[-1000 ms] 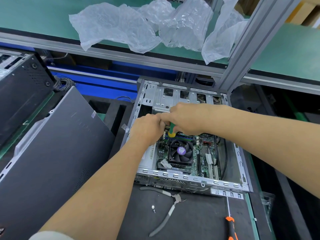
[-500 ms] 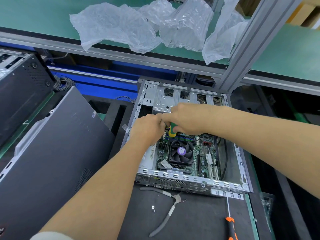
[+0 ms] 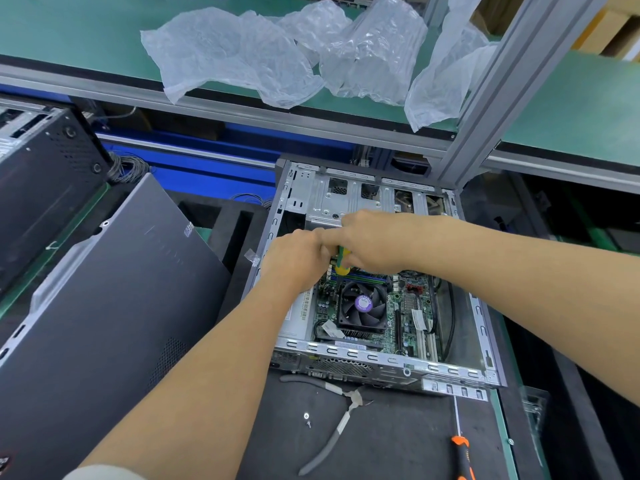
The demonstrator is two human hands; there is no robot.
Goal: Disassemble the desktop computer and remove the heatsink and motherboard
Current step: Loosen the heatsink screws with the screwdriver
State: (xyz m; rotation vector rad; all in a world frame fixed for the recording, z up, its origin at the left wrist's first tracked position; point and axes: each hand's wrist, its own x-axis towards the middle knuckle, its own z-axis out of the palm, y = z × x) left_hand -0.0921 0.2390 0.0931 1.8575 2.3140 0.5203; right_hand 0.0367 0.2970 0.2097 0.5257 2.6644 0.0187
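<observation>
Unmoved since earlier: hands (image 3: 332, 252), green-topped bench (image 3: 571, 112).

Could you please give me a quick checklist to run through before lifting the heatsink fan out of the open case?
1. Side panel off the case: ok.
2. Screwdriver gripped by right hand, left hand beside it: ok.
3. Screwdriver tip seated on a screw: cannot tell, hands hide it.
4. Heatsink fan freed from the motherboard: cannot tell.
5. Loose screws kept clear of the case: ok, on the mat beside the pliers.
</observation>
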